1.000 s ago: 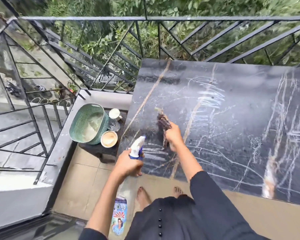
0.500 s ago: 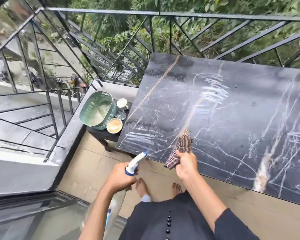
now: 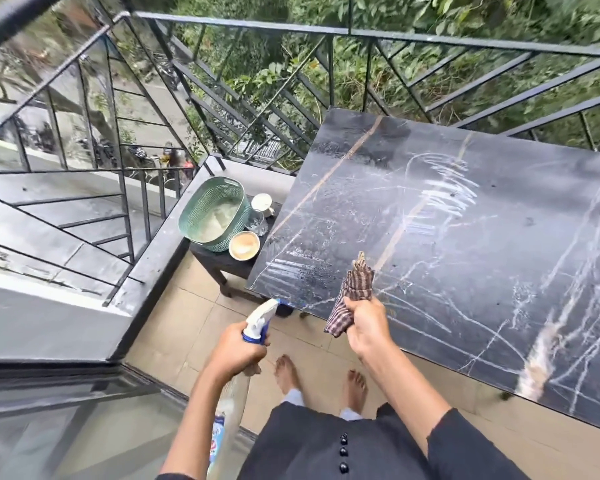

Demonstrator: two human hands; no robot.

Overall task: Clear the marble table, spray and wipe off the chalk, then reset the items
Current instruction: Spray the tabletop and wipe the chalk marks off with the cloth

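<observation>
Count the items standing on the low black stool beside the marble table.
4: a green basket at the left, a white cup behind, a clear glass before it, a bowl nearest. The table edge may hide more.

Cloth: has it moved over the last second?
Yes. The cloth in the right hand came back from the marble table's surface to its near edge.
</observation>
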